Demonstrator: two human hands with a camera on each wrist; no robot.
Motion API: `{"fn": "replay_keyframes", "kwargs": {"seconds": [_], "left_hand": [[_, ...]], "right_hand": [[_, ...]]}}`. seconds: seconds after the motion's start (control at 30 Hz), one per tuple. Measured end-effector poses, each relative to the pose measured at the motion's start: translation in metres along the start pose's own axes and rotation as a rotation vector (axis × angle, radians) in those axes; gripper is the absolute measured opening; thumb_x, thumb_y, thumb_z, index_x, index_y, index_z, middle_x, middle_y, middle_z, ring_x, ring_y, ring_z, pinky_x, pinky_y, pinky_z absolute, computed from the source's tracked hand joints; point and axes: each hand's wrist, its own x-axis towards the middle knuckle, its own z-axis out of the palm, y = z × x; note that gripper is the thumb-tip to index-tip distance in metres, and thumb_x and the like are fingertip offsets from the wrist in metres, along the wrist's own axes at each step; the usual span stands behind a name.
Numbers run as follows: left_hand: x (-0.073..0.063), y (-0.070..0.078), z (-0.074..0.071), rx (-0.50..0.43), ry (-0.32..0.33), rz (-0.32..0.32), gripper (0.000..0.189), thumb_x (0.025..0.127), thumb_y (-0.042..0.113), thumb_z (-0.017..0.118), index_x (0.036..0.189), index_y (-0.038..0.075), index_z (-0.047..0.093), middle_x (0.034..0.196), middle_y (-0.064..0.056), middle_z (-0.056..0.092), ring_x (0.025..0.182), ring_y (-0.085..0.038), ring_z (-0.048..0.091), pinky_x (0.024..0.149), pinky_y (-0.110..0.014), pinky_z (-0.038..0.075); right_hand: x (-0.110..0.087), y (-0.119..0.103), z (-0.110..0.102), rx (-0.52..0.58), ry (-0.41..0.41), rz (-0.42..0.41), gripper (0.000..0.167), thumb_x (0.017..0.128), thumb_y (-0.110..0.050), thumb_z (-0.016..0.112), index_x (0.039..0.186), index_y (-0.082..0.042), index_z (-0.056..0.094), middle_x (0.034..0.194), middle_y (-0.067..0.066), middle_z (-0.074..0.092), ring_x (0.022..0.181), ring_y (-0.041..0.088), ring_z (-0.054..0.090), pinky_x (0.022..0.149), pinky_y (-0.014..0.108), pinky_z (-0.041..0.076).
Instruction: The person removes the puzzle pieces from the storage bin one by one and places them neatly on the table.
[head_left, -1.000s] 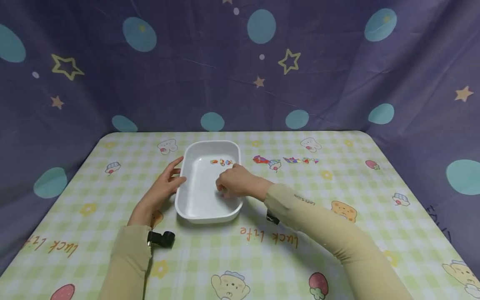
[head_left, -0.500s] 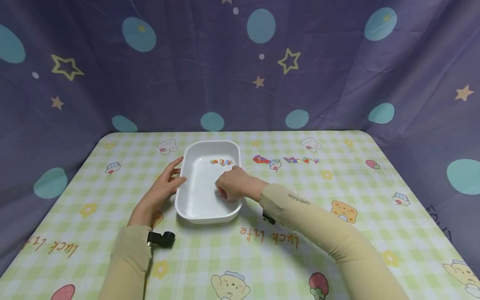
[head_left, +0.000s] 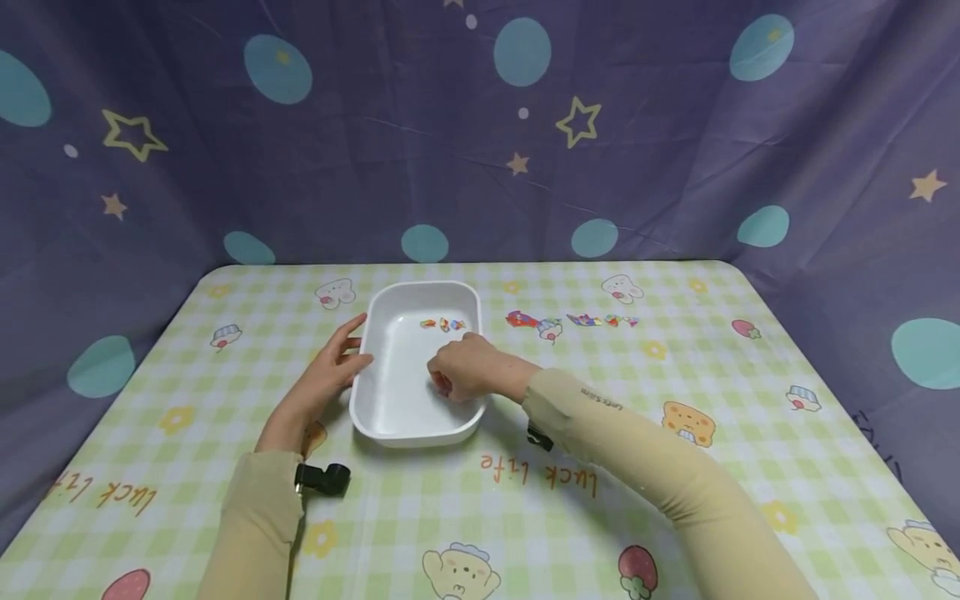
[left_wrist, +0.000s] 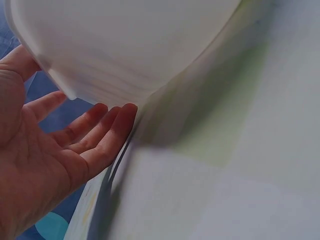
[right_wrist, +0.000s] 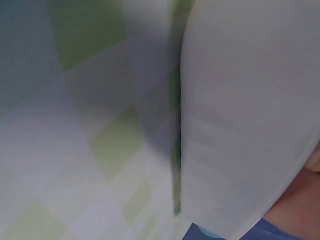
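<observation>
The white tray (head_left: 397, 392) stands on the desk (head_left: 555, 533), small colourful pieces (head_left: 444, 325) towards its far end. Inside its right side the right hand (head_left: 471, 368) curls its fingers, any grip hidden. The left hand's (head_left: 322, 379) parted fingers touch its left wall. Bright wrappers (head_left: 522, 320) lie right of it.

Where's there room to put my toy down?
The tablecloth is bare in front of the white tray, between the sleeves. The tray's near left is bare too. Its right side is crowded: the right grip and colourful pieces. More pieces lie outside, rightward.
</observation>
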Motion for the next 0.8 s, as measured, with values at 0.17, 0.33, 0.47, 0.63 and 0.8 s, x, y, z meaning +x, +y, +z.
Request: {"fn": "replay_keyframes", "kwargs": {"seconds": [0.17, 0.33, 0.47, 0.63, 0.8], "left_hand": [[0.000, -0.001, 0.000, -0.007, -0.003, -0.001, 0.068, 0.092, 0.024, 0.052, 0.146, 0.032, 0.010, 0.138, -0.020, 0.032, 0.118, -0.034, 0.042, 0.085, -0.035, 0.045], [0.000, -0.001, 0.000, -0.008, 0.000, -0.003, 0.069, 0.092, 0.025, 0.052, 0.146, 0.033, 0.011, 0.138, -0.019, 0.032, 0.119, -0.034, 0.040, 0.089, -0.039, 0.043], [0.000, -0.002, 0.000, -0.002, 0.006, -0.009, 0.069, 0.092, 0.026, 0.053, 0.146, 0.034, 0.011, 0.138, -0.019, 0.032, 0.119, -0.033, 0.040, 0.088, -0.037, 0.042], [0.000, -0.003, 0.000, -0.008, 0.000, -0.006, 0.069, 0.092, 0.027, 0.053, 0.146, 0.035, 0.011, 0.138, -0.018, 0.032, 0.119, -0.033, 0.041, 0.088, -0.037, 0.042], [0.000, -0.004, -0.001, -0.015, -0.001, -0.002, 0.069, 0.092, 0.026, 0.053, 0.146, 0.035, 0.011, 0.138, -0.019, 0.031, 0.119, -0.034, 0.040, 0.090, -0.040, 0.041]], "right_hand": [[-0.002, 0.003, -0.002, 0.032, 0.059, -0.038, 0.015, 0.070, -0.016, 0.071, 0.080, -0.023, 0.063, 0.075, -0.012, 0.055, 0.070, 0.006, 0.051, 0.065, 0.025, 0.037], [-0.006, 0.006, -0.006, 0.034, 0.148, -0.063, 0.009, 0.075, -0.019, 0.067, 0.083, -0.022, 0.064, 0.079, -0.009, 0.055, 0.071, 0.007, 0.051, 0.066, 0.025, 0.039], [-0.008, 0.011, -0.012, 0.020, 0.221, -0.082, 0.008, 0.076, -0.020, 0.066, 0.082, -0.022, 0.064, 0.080, -0.009, 0.058, 0.072, 0.007, 0.053, 0.069, 0.028, 0.041], [-0.012, 0.019, -0.021, 0.049, 0.287, -0.074, 0.010, 0.074, -0.019, 0.066, 0.083, -0.023, 0.063, 0.080, -0.009, 0.057, 0.072, 0.004, 0.051, 0.070, 0.030, 0.041], [-0.019, 0.030, -0.030, 0.075, 0.332, -0.037, 0.012, 0.075, -0.016, 0.064, 0.086, -0.022, 0.065, 0.079, -0.008, 0.057, 0.069, 0.004, 0.050, 0.071, 0.031, 0.040]]}}
